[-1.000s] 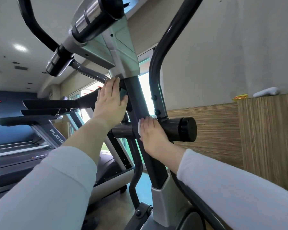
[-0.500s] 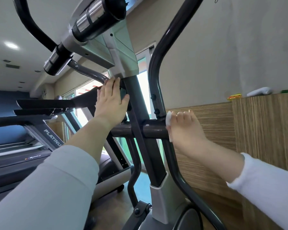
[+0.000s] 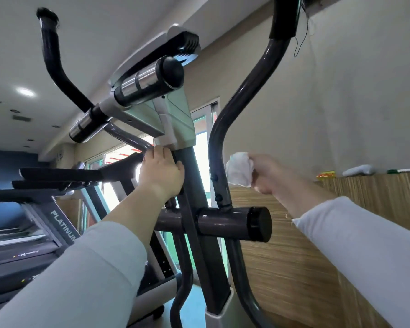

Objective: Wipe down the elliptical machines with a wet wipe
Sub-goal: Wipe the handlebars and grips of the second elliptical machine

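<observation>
R hand (image 3: 268,172) has its fingers curled round a bunched wet wipe (image 3: 238,170). The wad sticks out toward the machine, held in the air and touching nothing. The elliptical's swing arm (image 3: 216,150) lies just left of the wad, w/ a slim gap btwn them. Its long axis runs near vertical here: it curves up and to the right past the top of view, and goes down into the horizontal pivot tube (image 3: 232,224) below the hand. R hand is thus the nearer one. The likely next move is a short sideways reach to wrap the wipe on the tube, then a slide along its length.

L hand (image 3: 161,174) is further left, fingers and thumb clamped on the centre post (image 3: 194,183) right under the grey console housing (image 3: 175,119), prob. steadying. It holds no wipe.

Swing arm surface is dark, glossy and round, w/ two small bolt heads (image 3: 214,178) low down that may snag the wad.

Room: plain wall (image 3: 341,91) and wood panelling (image 3: 294,256) sit close on the right, so elbow room looks tight there. A ledge on top of the panelling carries small items, too blurred to name. Treadmill (image 3: 33,233) stands at left, w/ a bright window (image 3: 202,147) behind the post.
</observation>
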Demonstrator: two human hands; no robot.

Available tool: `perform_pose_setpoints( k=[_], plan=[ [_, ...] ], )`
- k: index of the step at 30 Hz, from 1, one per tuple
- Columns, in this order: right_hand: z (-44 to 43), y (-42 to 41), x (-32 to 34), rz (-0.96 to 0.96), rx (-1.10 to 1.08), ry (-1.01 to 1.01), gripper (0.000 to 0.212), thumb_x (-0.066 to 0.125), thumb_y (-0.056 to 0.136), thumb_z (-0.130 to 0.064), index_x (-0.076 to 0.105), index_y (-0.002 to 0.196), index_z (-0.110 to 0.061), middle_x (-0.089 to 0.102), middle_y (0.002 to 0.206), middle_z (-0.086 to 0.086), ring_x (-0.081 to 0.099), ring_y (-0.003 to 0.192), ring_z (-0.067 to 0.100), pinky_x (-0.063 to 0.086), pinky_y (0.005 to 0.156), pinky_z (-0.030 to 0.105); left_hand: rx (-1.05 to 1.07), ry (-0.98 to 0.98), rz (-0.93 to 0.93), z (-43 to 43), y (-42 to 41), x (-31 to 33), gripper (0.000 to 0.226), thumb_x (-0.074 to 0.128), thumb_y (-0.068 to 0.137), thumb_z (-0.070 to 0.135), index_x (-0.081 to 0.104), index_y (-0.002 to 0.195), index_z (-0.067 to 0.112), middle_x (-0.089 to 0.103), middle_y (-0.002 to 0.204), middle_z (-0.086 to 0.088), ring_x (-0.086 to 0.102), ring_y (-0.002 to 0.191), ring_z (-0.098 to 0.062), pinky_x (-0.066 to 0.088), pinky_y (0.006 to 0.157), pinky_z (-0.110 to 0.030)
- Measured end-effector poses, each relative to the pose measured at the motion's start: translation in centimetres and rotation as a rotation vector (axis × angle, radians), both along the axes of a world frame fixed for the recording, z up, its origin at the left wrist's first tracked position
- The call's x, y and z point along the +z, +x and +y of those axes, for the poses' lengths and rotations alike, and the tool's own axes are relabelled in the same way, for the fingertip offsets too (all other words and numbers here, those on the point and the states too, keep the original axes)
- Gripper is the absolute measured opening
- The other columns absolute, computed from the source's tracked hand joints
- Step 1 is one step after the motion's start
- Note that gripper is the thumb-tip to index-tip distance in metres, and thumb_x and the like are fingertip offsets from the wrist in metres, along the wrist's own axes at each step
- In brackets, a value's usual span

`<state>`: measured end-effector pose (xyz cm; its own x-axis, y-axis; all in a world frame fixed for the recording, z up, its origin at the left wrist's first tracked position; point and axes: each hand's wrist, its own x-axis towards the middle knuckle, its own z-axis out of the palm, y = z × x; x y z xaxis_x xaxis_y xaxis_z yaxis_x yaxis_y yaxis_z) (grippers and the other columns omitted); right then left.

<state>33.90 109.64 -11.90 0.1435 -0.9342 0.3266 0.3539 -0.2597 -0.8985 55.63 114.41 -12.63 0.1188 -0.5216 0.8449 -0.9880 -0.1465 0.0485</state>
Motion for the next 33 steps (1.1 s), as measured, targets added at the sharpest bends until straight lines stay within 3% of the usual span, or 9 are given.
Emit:
perform_pose_setpoints(
  k=[4,8,12,15,17,19,23,27,33],
  plan=[
    [0.8,1.7,5.8,-0.457,0.119,-0.025,0.044,0.030,0.086,-0.010,0.064,0.114,-0.014,0.061,0.092,0.006,0.060,0.085,0.021,0.048,0.098,0.041,-0.001,0.018,0.078,-0.5,0.0,1.2,0.059,0.017,0.094,0.037,0.038,0.132,-0.002,0.038,0.134,-0.022,0.031,0.122,-0.038,0.030,0.107,-0.046],
    [2.9,1.1,9.1,-0.735,0.300,-0.291,0.019,0.035,0.055,-0.007,0.048,0.068,-0.014,0.044,0.070,0.004,0.044,0.066,0.022,0.032,0.075,0.026,-0.013,0.028,0.074,-1.3,0.9,1.4,0.053,0.025,0.100,0.038,0.038,0.136,0.001,0.037,0.136,-0.018,0.033,0.128,-0.035,0.022,0.114,-0.050],
    [3.6,-0.4,8.0,-0.299,0.095,-0.761,0.024,0.028,0.063,0.019,0.048,0.069,0.006,0.040,0.071,0.011,0.044,0.065,0.017,0.041,0.068,0.024,-0.067,0.048,0.097,-1.7,1.3,1.8,0.053,0.025,0.100,0.038,0.039,0.136,0.001,0.037,0.137,-0.018,0.033,0.130,-0.035,0.022,0.114,-0.050],
    [2.6,-0.6,7.9,-0.088,-0.082,-0.927,0.020,0.043,0.084,0.010,0.058,0.076,-0.001,0.055,0.078,0.010,0.055,0.077,0.015,0.047,0.081,0.027,-0.074,0.054,0.104,-1.9,1.6,1.9,0.053,0.022,0.099,0.038,0.041,0.132,0.000,0.041,0.134,-0.018,0.036,0.125,-0.035,0.029,0.110,-0.046],
    [2.0,-0.6,9.1,-0.146,-0.189,-0.848,0.009,0.063,0.085,-0.014,0.064,0.091,-0.007,0.067,0.091,0.005,0.066,0.090,0.016,0.051,0.090,0.031,-0.075,0.039,0.097,-1.7,1.5,1.8,0.052,0.023,0.101,0.037,0.040,0.133,0.000,0.041,0.133,-0.018,0.037,0.124,-0.035,0.031,0.109,-0.043],
    [1.7,-0.6,10.6,-0.232,-0.285,-0.777,0.025,0.071,0.085,-0.027,0.065,0.105,-0.012,0.070,0.101,0.000,0.067,0.096,0.012,0.053,0.091,0.030,-0.041,0.029,0.071,-1.4,1.2,1.6,0.052,0.023,0.101,0.037,0.037,0.135,0.000,0.039,0.134,-0.018,0.037,0.124,-0.035,0.030,0.109,-0.041],
    [2.9,-0.1,13.0,-0.374,-0.440,-0.756,0.036,0.067,0.090,-0.032,0.055,0.117,-0.012,0.066,0.104,-0.004,0.064,0.091,0.005,0.047,0.075,0.012,0.047,0.005,0.049,-0.7,0.1,1.0,0.053,0.022,0.102,0.039,0.030,0.138,0.000,0.031,0.140,-0.017,0.031,0.127,-0.036,0.029,0.107,-0.038],
    [2.7,1.5,13.2,-0.447,-0.611,-0.777,0.028,0.062,0.092,-0.017,0.046,0.112,-0.006,0.054,0.081,-0.011,0.055,0.062,-0.007,0.038,0.052,0.002,-0.005,-0.019,0.067,-0.8,0.2,0.9,0.053,0.026,0.102,0.039,0.031,0.138,0.000,0.030,0.141,-0.016,0.029,0.128,-0.035,0.033,0.104,-0.040],
    [1.0,4.3,10.7,-0.479,-0.451,-0.656,0.034,0.068,0.078,-0.014,0.057,0.110,-0.009,0.070,0.097,0.010,0.068,0.077,0.017,0.057,0.067,0.028,-0.062,-0.057,0.089,-0.9,0.5,0.8,0.049,0.031,0.101,0.037,0.035,0.135,0.002,0.033,0.138,-0.014,0.028,0.129,-0.033,0.033,0.103,-0.040]
  ],
)
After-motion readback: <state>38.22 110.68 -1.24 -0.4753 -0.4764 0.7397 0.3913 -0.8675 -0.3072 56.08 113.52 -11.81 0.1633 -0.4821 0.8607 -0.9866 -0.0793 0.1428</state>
